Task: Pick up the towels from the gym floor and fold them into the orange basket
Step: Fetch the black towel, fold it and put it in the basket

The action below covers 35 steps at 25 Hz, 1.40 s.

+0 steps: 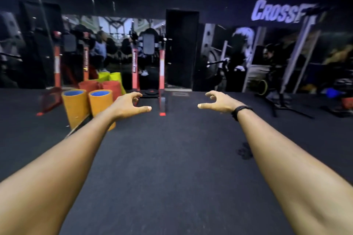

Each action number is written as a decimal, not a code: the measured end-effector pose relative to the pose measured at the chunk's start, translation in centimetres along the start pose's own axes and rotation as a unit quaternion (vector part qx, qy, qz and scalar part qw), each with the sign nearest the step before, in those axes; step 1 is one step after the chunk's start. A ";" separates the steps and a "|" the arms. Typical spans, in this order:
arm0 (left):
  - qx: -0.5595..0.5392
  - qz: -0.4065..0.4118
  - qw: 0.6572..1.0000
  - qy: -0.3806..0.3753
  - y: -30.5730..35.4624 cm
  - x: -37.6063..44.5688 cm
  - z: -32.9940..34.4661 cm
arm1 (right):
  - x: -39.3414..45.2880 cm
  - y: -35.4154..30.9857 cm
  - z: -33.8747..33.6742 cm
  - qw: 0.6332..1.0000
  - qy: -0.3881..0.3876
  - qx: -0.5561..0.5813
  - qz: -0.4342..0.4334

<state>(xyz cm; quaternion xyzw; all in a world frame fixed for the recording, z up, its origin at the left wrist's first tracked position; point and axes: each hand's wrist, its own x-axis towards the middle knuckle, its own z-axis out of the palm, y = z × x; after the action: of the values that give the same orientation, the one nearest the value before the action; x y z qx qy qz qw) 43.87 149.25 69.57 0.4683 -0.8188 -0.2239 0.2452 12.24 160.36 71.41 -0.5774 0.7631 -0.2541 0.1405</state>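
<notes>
Fingers of the left hand (129, 104) and right hand (219, 102) are curling loosely, thumbs spread, gripping nothing, hovering above dark floor (172, 158). Towels and orange basket are not appearing in view. Two orange cylinders (87, 107) are standing left.

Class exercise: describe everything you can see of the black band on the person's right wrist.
The wristband is a narrow black strap, matte, perhaps rubber or fabric, wrapped snugly round the right wrist just behind the right hand. Only its upper side shows; no clasp or screen is visible. It touches only skin. The hand beyond it holds nothing, fingers loosely curled above the dark floor.
</notes>
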 end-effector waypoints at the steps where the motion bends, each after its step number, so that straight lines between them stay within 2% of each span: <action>1: -0.002 0.014 1.000 -0.014 0.2 2.1 0.9 | 0.7 1.1 -0.4 1.000 0.008 -0.004 0.020; 13: -0.045 0.156 0.975 -0.152 6.2 21.8 12.8 | 4.1 11.8 -4.8 0.972 0.090 -0.002 0.218; 19: -0.050 0.200 0.955 -0.213 12.3 29.8 21.7 | 5.8 21.8 -8.5 0.948 0.132 0.006 0.290; 25: -0.061 0.227 0.946 -0.224 21.7 40.4 30.7 | 12.3 33.7 -15.0 0.939 0.169 0.025 0.299; 31: -0.077 0.234 0.944 -0.220 31.7 51.6 37.9 | 20.8 44.0 -24.6 0.939 0.183 0.022 0.291; 35: -0.081 0.232 0.944 -0.221 35.6 59.4 42.6 | 27.0 50.0 -28.6 0.941 0.165 0.014 0.295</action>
<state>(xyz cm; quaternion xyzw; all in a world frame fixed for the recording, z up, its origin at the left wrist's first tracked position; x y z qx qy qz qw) -31.77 119.46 69.02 0.1831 -0.9173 -0.3244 0.1405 -50.72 151.25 69.88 -0.2748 0.9079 -0.3037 0.0892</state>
